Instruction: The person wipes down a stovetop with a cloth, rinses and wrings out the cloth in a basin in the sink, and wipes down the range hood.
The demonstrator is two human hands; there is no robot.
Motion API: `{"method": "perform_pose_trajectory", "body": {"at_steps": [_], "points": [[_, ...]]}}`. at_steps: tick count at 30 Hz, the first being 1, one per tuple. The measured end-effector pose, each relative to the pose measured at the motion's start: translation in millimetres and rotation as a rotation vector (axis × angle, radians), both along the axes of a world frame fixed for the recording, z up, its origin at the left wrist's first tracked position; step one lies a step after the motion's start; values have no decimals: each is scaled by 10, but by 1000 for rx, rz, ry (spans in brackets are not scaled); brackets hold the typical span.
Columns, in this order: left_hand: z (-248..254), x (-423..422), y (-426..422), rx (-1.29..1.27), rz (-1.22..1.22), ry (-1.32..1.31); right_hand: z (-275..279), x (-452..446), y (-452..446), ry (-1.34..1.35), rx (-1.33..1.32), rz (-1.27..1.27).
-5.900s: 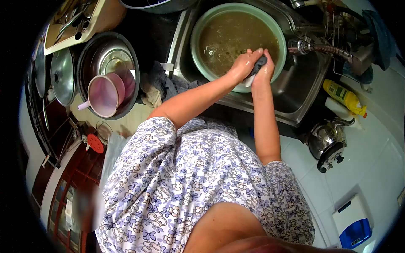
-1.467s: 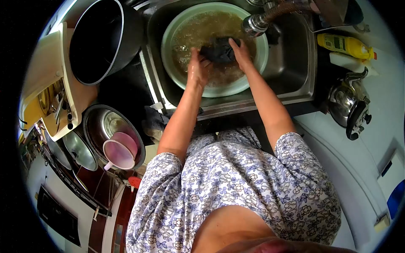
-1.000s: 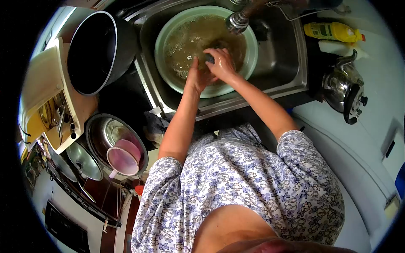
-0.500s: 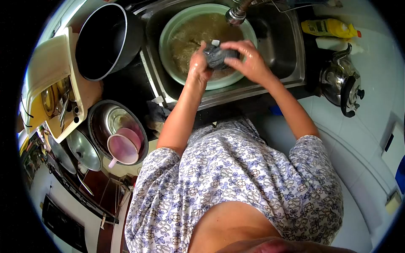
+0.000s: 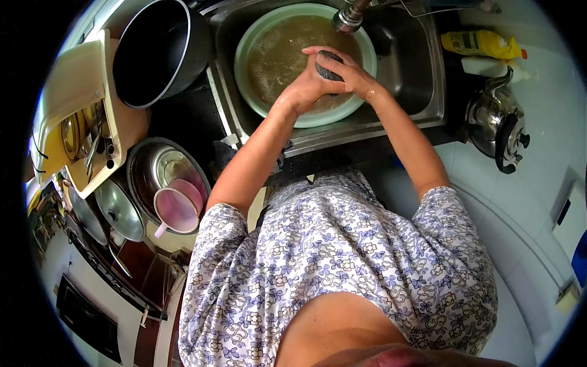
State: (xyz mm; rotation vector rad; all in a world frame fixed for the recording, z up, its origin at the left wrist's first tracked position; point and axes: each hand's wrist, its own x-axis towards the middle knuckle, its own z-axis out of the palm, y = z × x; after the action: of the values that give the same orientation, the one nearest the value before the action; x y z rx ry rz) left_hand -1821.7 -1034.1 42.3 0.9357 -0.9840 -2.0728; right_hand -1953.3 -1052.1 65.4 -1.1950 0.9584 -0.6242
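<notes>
Pressed between my two hands is a wet dark grey cloth [image 5: 329,65], bunched into a small wad and mostly covered by my fingers. My left hand [image 5: 307,87] cups it from the left and below. From the right, my right hand [image 5: 356,76] wraps over it, fingers overlapping those of the left. Both hands are held over a pale green basin [image 5: 330,118] of cloudy brown water [image 5: 278,56], near its right half.
The basin stands in a steel sink [image 5: 422,85], under a faucet head [image 5: 348,20]. At left are a large dark pot [image 5: 199,64], a cutlery-filled rack [image 5: 98,174] and a pink mug [image 5: 174,208]. A kettle [image 5: 486,122] and yellow bottle [image 5: 480,44] are on the right.
My hands have closed together around the grey cloth, which showed more fully between them before. My right hand's spread fingers now wrap over it, and the cloth looks more compact.
</notes>
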Motion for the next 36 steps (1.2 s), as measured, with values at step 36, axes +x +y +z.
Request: {"method": "perform_pose_trajectory", "body": {"at_steps": [36], "points": [[-374,35,-78,-645,-145,-1153,-862,540,-40,-193,547,-1045]]}}
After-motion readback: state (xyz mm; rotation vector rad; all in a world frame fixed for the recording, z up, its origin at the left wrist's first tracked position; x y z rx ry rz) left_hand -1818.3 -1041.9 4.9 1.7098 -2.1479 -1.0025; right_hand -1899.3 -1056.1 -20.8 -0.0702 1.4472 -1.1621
